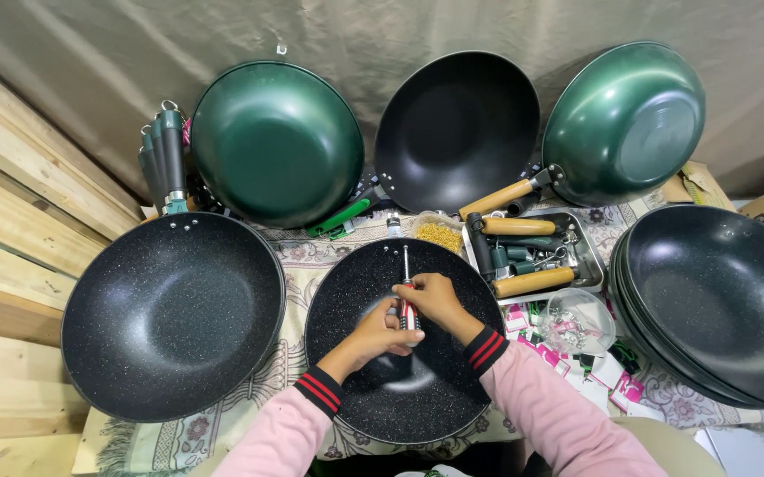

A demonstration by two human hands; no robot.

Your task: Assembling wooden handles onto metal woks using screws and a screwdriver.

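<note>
A black speckled pan [355, 389] lies in front of me on the patterned cloth. Over its middle, my right hand [433, 300] grips the red-and-black handle of a screwdriver [407, 287], whose metal shaft points toward the pan's far rim. My left hand [380, 334] sits beside it, fingers curled against the lower end of the handle. Both arms wear pink sleeves with dark striped cuffs.
A second speckled pan [173, 315] lies at left, a stack of black pans [718, 300] at right. Two green pans [274, 141] [625, 122] and a black one [457, 128] lean on the backdrop. A metal tray [587, 256] holds wooden handles; wooden planks [11, 221] stand at left.
</note>
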